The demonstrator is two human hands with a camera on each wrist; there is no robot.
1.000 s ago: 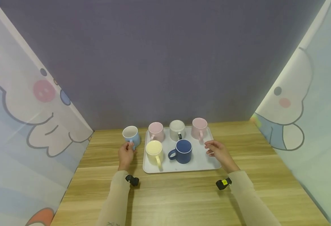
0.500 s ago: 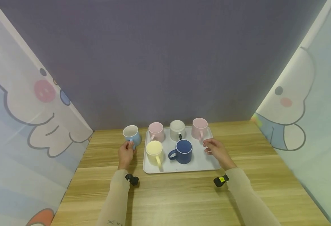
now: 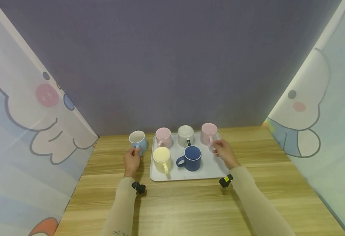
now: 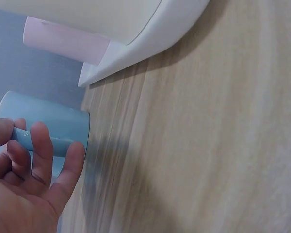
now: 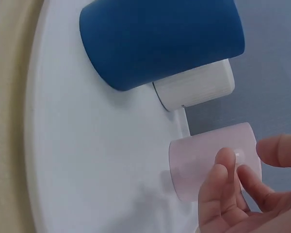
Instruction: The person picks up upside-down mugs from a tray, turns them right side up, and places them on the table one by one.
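At the left of the tray, a light blue mug with a pale inside stands upright on the wooden table. My left hand pinches its handle between thumb and fingers. On the tray's back right corner stands a pink mug, its handle facing me. My right hand is right at that handle, fingers bent and thumb held apart from them. In the right wrist view the fingers hide most of the handle of the pink mug.
The white tray also carries a second pink mug, a white mug with a black handle, a yellow mug and a dark blue mug. A grey wall rises behind the table.
My right hand has moved left and forward up to the pink mug's handle. My left hand stays on the light blue mug's handle.
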